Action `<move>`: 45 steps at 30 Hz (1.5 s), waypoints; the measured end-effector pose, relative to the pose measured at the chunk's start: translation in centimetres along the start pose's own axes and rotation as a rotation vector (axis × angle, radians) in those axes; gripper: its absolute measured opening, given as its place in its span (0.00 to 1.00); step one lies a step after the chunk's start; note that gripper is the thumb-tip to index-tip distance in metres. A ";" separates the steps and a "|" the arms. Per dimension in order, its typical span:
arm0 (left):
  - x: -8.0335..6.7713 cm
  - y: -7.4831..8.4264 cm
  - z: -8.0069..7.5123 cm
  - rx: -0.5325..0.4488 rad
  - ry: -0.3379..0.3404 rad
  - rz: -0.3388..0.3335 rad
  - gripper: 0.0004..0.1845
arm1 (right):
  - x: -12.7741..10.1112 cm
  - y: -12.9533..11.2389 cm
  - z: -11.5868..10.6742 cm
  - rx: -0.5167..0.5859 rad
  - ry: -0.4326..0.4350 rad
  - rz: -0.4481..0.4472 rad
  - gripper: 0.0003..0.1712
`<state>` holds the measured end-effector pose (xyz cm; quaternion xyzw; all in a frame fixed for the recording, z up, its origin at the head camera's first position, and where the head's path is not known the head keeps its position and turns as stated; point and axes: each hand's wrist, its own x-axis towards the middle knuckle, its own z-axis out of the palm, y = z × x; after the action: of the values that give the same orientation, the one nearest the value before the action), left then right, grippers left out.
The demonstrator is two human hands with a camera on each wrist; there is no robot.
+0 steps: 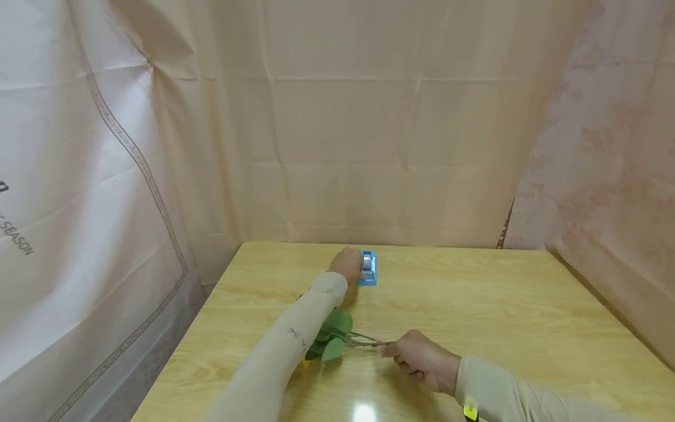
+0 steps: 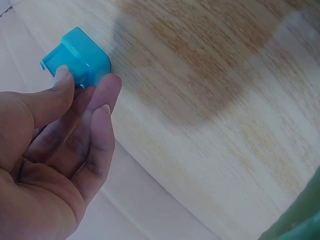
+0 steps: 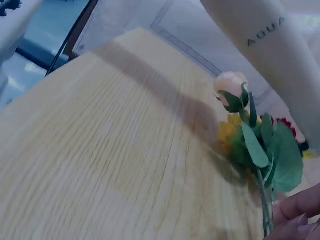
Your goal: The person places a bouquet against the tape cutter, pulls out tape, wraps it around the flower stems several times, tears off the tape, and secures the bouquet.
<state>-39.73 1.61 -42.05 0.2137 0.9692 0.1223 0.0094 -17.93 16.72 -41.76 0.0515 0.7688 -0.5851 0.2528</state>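
At the far side of the table, my left hand grips a blue tape dispenser. In the left wrist view the thumb presses one side of the dispenser, close to its toothed cutting edge, with fingertips at the other side. Nearer the front, my right hand pinches the stems of a small bunch of artificial flowers. Its green leaves point left, partly behind the left forearm. The right wrist view shows a pale pink rose, a yellow flower and a dark red bloom.
The light wood table reaches back to a beige hanging sheet. Printed sheets hang at the left and right. My left sleeve crosses over the table beside the flowers.
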 end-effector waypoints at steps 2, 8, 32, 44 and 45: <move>0.0 0.0 0.1 0.009 -0.001 0.004 0.08 | 0.0 0.4 0.1 0.006 0.006 0.001 0.23; 0.0 -0.3 0.2 0.074 0.001 0.013 0.09 | 0.3 0.6 0.1 -0.012 0.014 0.016 0.21; -6.1 2.2 -10.8 0.139 -0.575 0.521 0.15 | 0.4 0.8 -0.6 -0.013 0.036 -0.016 0.21; -10.4 3.4 -9.5 0.353 -0.449 0.483 0.20 | 0.1 1.1 -0.5 -0.020 0.020 -0.033 0.20; -11.2 3.7 -8.6 0.427 -0.432 0.492 0.23 | 0.1 1.2 -0.5 -0.014 0.016 -0.034 0.20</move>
<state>-28.67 -1.83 -33.17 0.4575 0.8683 -0.1315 0.1392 -17.75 17.51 -42.77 0.0411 0.7758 -0.5833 0.2370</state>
